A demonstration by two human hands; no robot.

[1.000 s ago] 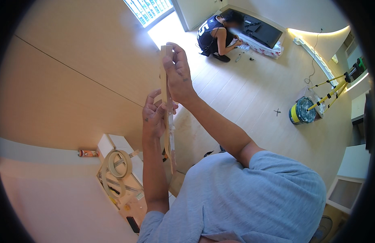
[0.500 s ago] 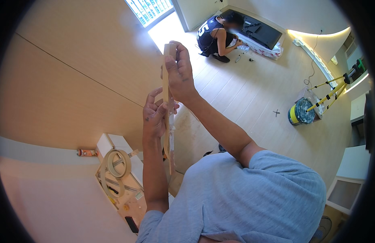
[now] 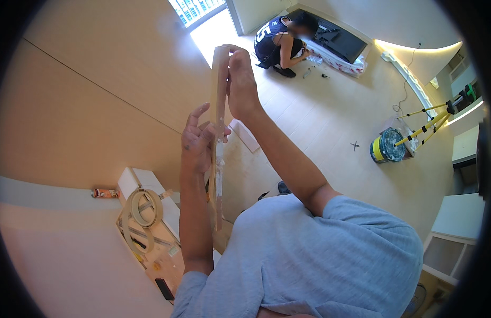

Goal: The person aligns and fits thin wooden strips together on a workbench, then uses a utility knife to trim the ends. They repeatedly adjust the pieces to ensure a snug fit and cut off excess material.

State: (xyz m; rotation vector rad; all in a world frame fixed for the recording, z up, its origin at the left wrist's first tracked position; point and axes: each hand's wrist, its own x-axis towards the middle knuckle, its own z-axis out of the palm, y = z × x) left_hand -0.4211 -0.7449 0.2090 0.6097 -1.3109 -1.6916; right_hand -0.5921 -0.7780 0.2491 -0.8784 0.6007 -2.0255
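Note:
I hold a long thin strip of pale wood trim [image 3: 219, 90] upright in front of a beige wall panel. My right hand [image 3: 240, 85] grips its upper end, fingers wrapped near the top. My left hand [image 3: 198, 139] sits lower on the strip, fingers spread and thumb pressed against it. A clear film or tape hangs along the strip's lower part [image 3: 218, 180]. My grey-blue shirt fills the lower right.
A coil of beige edging [image 3: 142, 209] lies in an open box below left, with an orange tube [image 3: 105, 193] beside it. Another person [image 3: 280, 40] crouches on the floor near a dark panel. A yellow tripod [image 3: 431, 119] and a bucket [image 3: 386, 148] stand at right.
Both hands and the strip have stayed nearly still; the right hand has shifted slightly higher along the strip's top end.

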